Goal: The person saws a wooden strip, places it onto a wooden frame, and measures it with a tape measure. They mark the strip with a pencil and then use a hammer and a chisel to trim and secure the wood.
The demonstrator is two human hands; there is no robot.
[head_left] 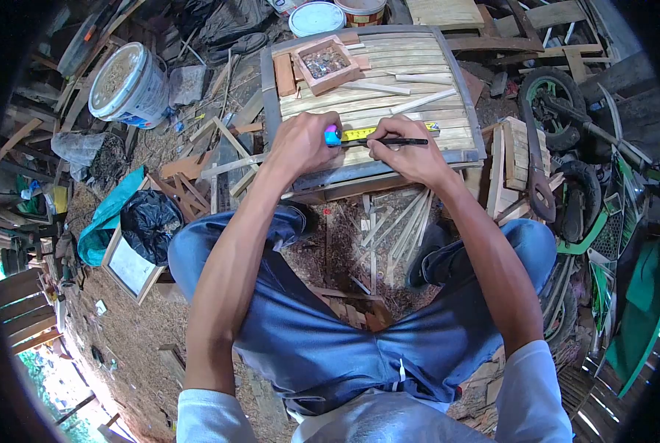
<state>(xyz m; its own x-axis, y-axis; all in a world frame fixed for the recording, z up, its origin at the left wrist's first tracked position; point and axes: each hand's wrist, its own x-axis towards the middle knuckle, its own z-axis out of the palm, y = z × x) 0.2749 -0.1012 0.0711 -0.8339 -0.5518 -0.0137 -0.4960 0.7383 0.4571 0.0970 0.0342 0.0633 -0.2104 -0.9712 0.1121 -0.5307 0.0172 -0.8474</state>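
Observation:
My left hand [300, 144] is closed around a tape measure [331, 136] with a blue and pink case, at the front part of a low slatted wooden table [389, 53]. The yellow blade [356, 134] runs out to the right along the wood, passing behind my right fingers. Between the thumb and fingers of my right hand [411, 159] is a black pen [406, 141], lying nearly level, its tip pointing left beside the blade. What lies under the fingers is hidden. Farther back sits a small wooden box [339, 82] of small metal pieces. Loose wooden strips [423, 101] rest near it.
A white bucket [139, 90] stands at the left. On the right, a handsaw [539, 181] leans by wooden pieces, near a wheeled frame [559, 107]. Thin strips [411, 230] lie on the ground between my legs. Lidded tubs [316, 20] stand behind the table.

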